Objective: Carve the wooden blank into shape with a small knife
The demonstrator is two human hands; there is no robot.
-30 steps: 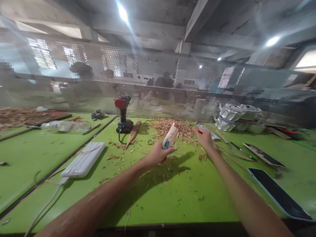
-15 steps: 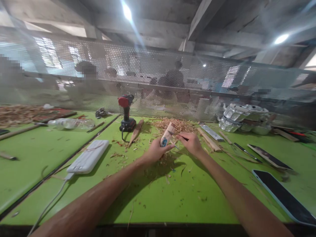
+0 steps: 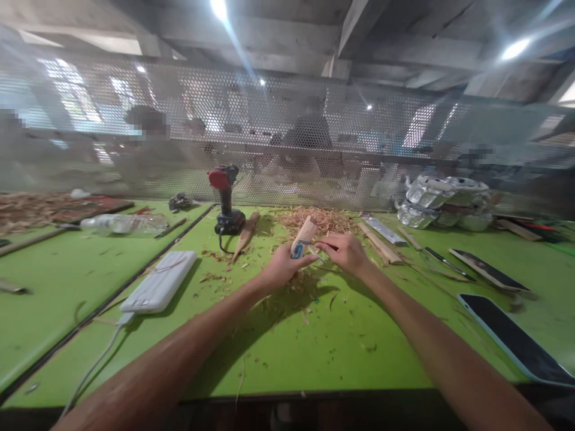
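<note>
My left hand [image 3: 283, 268] is closed around the lower part of a pale piece of wood [image 3: 307, 228], held tilted above the green table with its top leaning right. A blue mark [image 3: 297, 249] shows on the wood just above my thumb. In my right hand [image 3: 349, 254], closed in a pinch, is a slim carving knife [image 3: 327, 245] with a dark handle. Its narrow grey blade lies across the face of the wood. My fingers cover most of the handle. Behind both hands is a heap of wood shavings [image 3: 314, 218].
A cordless drill [image 3: 224, 200] stands beside a pointed wooden strip [image 3: 246, 236]. At left lie a white power bank [image 3: 160, 281] and a plastic bottle [image 3: 123, 224]. On the right are a wooden stick [image 3: 381, 244], a phone [image 3: 512, 335] and foil-wrapped items [image 3: 442, 200]. A perforated metal screen [image 3: 269, 143] rises behind.
The head view has shifted slightly. Both hands keep their hold, and the knife stays against the wood with only a small shift of the blade and wood.
</note>
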